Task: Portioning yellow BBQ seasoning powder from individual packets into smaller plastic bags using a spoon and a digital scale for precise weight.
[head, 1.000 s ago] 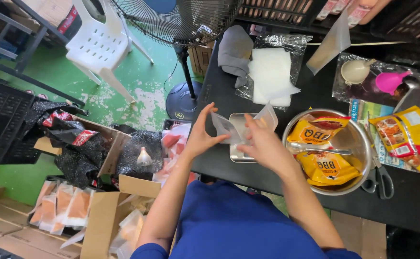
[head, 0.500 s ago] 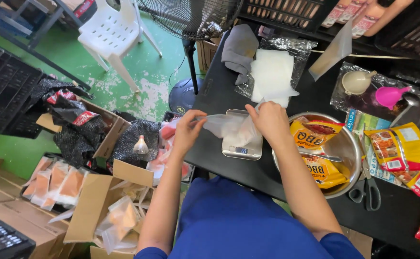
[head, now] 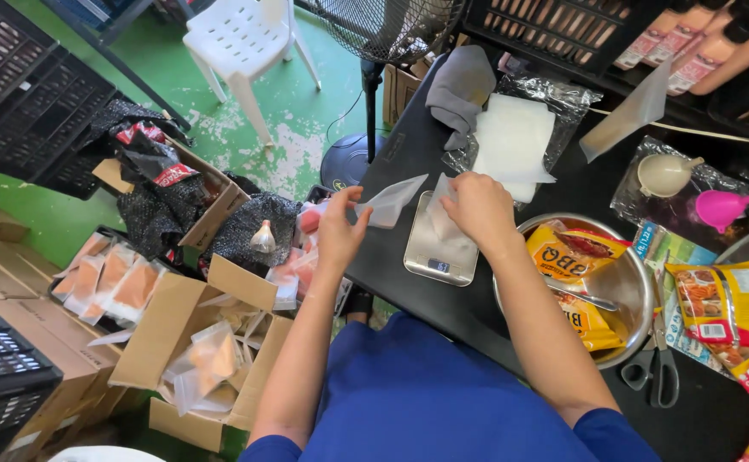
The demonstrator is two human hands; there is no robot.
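- A small clear plastic bag (head: 394, 200) is held just above centre of the frame, over the near edge of the black table (head: 409, 145).
- The bag's left end is pinched by the left hand (head: 340, 233), thumb and fingers closed on it.
- The right hand (head: 475, 208) is closed on another clear bag (head: 443, 224), above the small metal scale (head: 439, 245).
- A stack of white bags (head: 513, 145) lies beyond the scale, with a grey cloth (head: 462, 85) to its left.
- To the right, a steel bowl (head: 627, 282) is filled with yellow seasoning packets (head: 567, 254); scissors (head: 658, 364) lie beside it.
- At lower left, open cardboard boxes (head: 173, 329) of filled bags are seen on the floor.
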